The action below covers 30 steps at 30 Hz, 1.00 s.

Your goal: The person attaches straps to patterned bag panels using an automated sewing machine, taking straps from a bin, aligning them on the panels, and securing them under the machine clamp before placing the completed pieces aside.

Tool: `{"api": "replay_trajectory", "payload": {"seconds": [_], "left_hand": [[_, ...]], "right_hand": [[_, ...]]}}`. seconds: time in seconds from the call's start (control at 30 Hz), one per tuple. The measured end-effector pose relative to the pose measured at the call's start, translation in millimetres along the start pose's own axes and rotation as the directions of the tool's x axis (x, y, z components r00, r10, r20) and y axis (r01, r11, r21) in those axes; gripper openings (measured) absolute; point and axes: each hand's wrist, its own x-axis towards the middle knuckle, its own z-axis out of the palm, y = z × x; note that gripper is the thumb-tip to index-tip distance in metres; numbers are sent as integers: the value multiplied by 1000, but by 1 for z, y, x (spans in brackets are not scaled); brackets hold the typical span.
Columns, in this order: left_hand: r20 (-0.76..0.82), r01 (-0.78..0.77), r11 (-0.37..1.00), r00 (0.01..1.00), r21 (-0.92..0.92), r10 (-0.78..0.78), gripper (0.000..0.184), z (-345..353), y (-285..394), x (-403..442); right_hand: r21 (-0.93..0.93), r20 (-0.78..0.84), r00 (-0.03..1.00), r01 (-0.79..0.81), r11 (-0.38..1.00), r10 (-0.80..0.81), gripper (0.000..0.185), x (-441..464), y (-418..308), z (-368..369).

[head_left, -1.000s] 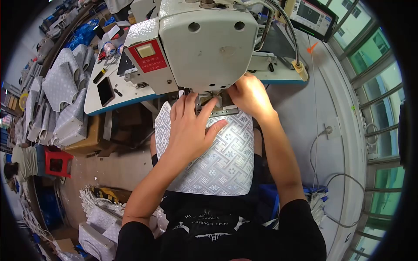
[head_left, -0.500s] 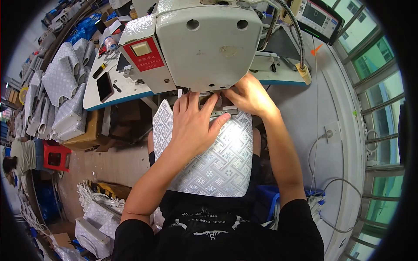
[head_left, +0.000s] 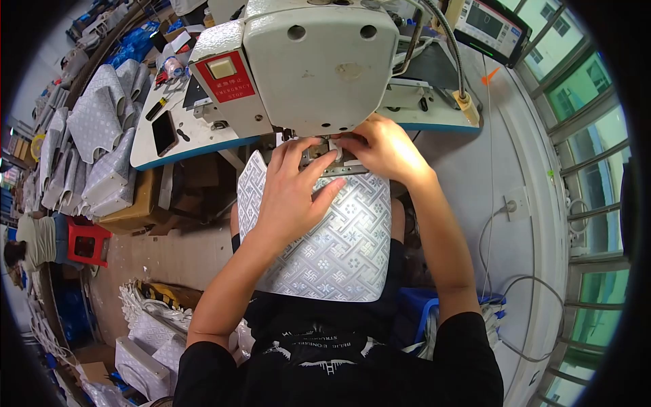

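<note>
A silver-grey patterned sheet (head_left: 332,254) lies over my lap, its far edge under the head of a white industrial sewing machine (head_left: 322,74). My left hand (head_left: 288,197) rests on the sheet's far left part, fingers apart and reaching to the metal clamp (head_left: 344,169) below the machine head. Its thumb points right, just short of the clamp. On the other side, my right hand (head_left: 390,152) has thumb and fingers pinched together beside the needle area, lit by a lamp. A small whitish piece shows near those fingertips; what they hold is unclear.
A red emergency stop panel (head_left: 227,76) is on the machine's left. A phone (head_left: 164,133) and yellow-handled tool (head_left: 156,108) lie on the tabletop. Stacked patterned pieces (head_left: 95,112) stand left, near a red stool (head_left: 89,242) and a seated person. A screen (head_left: 491,28) stands right.
My left thumb and fingers have drawn back slightly leftward, exposing more of the clamp. My right hand stays by the needle area, fingers slightly shifted. The view has moved slightly.
</note>
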Motion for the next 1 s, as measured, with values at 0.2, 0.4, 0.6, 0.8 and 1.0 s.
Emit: {"api": "replay_trajectory", "payload": {"seconds": [0.2, 0.4, 0.6, 0.8, 1.0], "left_hand": [[59, 1, 1000, 998, 1, -1, 42, -3, 0, -1], [70, -91, 994, 994, 66, 86, 42, -6, -1, 4], [145, -113, 989, 984, 95, 99, 50, -7, 4, 11], [211, -160, 976, 969, 150, 127, 58, -17, 8, 17], [185, -155, 973, 975, 171, 123, 62, -15, 13, 9]], "right_hand": [[193, 102, 994, 8, 981, -28, 23, 11, 8, -4], [259, 185, 982, -13, 966, -37, 25, 16, 4, -13], [75, -128, 992, 6, 997, 4, 23, 18, 9, -2], [272, -163, 985, -2, 962, 49, 33, 22, 27, 13], [-9, -32, 999, 32, 999, -33, 19, 18, 3, -5]]}}
